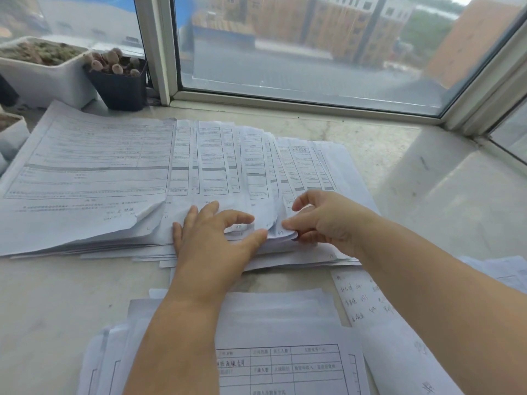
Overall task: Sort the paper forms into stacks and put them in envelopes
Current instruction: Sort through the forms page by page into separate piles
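Sorting was midway: the left hand (211,235) pressed open on the fanned forms (216,163), the right hand (322,220) pinched 1 corner; no envelopes showed.

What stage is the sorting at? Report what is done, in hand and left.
Done: one stack of forms lies near the person, partly under the left forearm. In hand: the left hand presses the fanned forms while the right hand pinches a sheet corner. Left: most of the fan is unsorted, a handwritten sheet lies loose, and no envelope is in view.
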The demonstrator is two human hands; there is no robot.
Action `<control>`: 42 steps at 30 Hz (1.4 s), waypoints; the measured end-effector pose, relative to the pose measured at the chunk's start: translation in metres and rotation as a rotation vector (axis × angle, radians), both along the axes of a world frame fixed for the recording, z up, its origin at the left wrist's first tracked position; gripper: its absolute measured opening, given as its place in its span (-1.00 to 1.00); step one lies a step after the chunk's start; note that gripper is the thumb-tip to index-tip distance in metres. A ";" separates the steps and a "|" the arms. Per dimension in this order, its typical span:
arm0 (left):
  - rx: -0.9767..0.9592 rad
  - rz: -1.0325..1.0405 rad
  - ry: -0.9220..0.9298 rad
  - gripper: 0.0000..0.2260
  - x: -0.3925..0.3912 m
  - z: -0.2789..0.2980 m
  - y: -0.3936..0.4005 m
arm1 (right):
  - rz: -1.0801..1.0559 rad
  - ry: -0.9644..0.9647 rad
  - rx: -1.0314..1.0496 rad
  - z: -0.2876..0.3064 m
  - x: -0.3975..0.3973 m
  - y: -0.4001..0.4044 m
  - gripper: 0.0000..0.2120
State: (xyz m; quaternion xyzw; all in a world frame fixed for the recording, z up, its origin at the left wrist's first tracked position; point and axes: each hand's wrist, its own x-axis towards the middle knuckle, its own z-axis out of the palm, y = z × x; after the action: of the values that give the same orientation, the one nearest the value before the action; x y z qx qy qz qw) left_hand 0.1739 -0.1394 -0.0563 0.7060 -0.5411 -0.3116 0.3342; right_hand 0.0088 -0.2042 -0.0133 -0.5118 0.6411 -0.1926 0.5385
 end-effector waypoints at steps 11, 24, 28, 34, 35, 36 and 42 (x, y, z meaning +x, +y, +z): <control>-0.078 0.054 -0.021 -0.82 -0.002 -0.003 -0.003 | -0.096 -0.323 -0.102 -0.024 -0.006 0.009 -0.87; -0.038 0.065 -0.025 -0.88 -0.005 0.001 -0.003 | -0.040 -0.469 -0.025 -0.016 -0.017 0.008 -0.78; -0.053 0.079 0.015 -0.83 -0.005 0.001 -0.003 | -0.048 -0.445 -0.028 -0.017 -0.017 0.008 -0.77; -0.027 0.023 -0.061 -0.83 -0.005 0.000 -0.002 | -0.060 -0.366 -0.088 -0.016 -0.012 0.007 -0.77; -0.029 0.019 -0.077 -0.84 -0.005 0.000 -0.002 | -0.057 -0.341 -0.099 -0.016 -0.011 0.007 -0.77; -0.035 0.027 -0.077 -0.85 -0.005 0.000 -0.002 | -0.056 -0.312 -0.106 -0.016 -0.011 0.007 -0.77; -0.152 0.106 -0.041 -0.72 -0.004 -0.004 -0.004 | -0.011 -0.086 -0.175 -0.015 -0.009 0.006 -0.75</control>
State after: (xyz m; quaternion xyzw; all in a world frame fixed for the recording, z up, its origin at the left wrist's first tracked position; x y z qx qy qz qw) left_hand 0.1695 -0.1432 -0.0601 0.7126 -0.5317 -0.2371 0.3915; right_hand -0.0006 -0.1978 -0.0287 -0.5445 0.6009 -0.2726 0.5179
